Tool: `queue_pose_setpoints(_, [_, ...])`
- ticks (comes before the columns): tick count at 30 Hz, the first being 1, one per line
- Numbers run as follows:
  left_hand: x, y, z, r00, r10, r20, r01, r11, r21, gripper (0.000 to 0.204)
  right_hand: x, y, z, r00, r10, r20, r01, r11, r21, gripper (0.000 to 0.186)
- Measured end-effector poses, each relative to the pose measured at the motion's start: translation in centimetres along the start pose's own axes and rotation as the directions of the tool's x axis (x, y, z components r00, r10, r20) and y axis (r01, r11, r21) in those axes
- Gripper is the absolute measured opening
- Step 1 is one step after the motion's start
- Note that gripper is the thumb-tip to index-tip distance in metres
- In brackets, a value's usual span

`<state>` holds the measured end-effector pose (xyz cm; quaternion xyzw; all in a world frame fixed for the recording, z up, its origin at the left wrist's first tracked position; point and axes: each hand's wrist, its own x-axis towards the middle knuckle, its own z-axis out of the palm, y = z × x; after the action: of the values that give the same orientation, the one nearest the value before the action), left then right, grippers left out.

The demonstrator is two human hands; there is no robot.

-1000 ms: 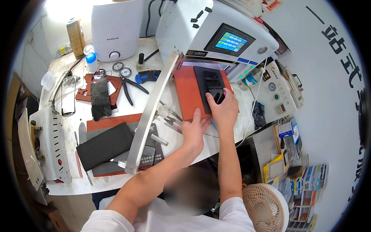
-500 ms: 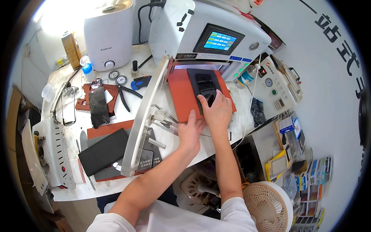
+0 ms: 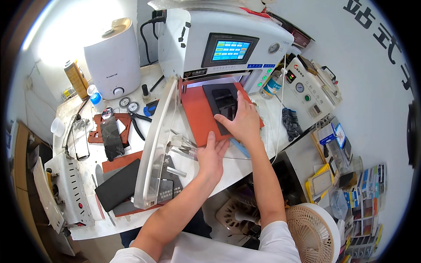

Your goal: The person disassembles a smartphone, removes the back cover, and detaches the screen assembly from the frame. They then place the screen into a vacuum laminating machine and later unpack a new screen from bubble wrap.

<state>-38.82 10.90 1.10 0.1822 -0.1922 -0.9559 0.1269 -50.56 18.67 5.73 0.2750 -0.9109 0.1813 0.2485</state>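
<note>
A red mat [image 3: 196,115] lies in the open bay of a white machine [image 3: 193,48]. On it rests a black tray [image 3: 212,97] bearing a dark, glossy phone [image 3: 226,103]. My right hand [image 3: 245,122] reaches over the phone with fingers spread, thumb at the left side and the other fingers toward the right. My left hand [image 3: 211,158] is at the mat's near edge, thumb on top and the other fingers by the rim, partly hidden. A narrow blue strip [image 3: 239,148] sticks out between my hands.
A raised clear cover [image 3: 153,153] stands left of the mat. Tweezers [image 3: 187,149], pliers [image 3: 137,127], a cracked phone [image 3: 112,138] and a black slab [image 3: 117,185] lie on the table. A white humidifier [image 3: 112,61] stands behind; a fan [image 3: 309,232] stands at lower right.
The view has shifted. My right hand's fingers have spread wider over the phone, and the blue strip now shows between my hands. My left hand stays by the mat's near edge.
</note>
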Motion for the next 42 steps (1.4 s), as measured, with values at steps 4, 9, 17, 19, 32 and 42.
queue_pose_setpoints(4, [0.0,0.1,-0.1,1.0,-0.006,-0.011,0.006,1.0,0.004,0.037,-0.4,-1.1,0.3,0.998,0.066,0.009,-0.065,0.996,-0.062,0.094])
queue_pose_setpoints(9, [0.1,-0.1,-0.1,1.0,-0.015,-0.004,0.015,1.0,-0.003,0.036,-0.6,-1.4,0.8,0.992,0.123,-0.021,-0.125,0.985,-0.122,0.089])
queue_pose_setpoints(17, [0.3,-0.1,-0.4,1.0,-0.023,0.008,0.024,1.0,-0.01,0.035,-0.3,-2.3,1.4,0.982,0.178,-0.063,-0.186,0.966,-0.177,0.081])
queue_pose_setpoints(19, [0.3,-0.2,-0.5,0.999,-0.023,0.025,0.024,1.0,-0.012,0.036,-0.2,-2.3,1.3,0.98,0.191,-0.048,-0.196,0.965,-0.174,0.079])
queue_pose_setpoints(32, [1.7,0.3,0.9,0.998,0.06,-0.01,-0.06,0.997,-0.039,0.034,-5.3,5.6,-1.3,0.748,0.646,0.149,-0.653,0.678,0.336,0.047])
queue_pose_setpoints(42, [7.4,1.3,2.7,0.999,0.053,-0.01,-0.054,0.97,-0.238,0.03,-1.6,0.4,2.5,0.819,0.304,0.487,-0.449,-0.19,0.873,0.041])
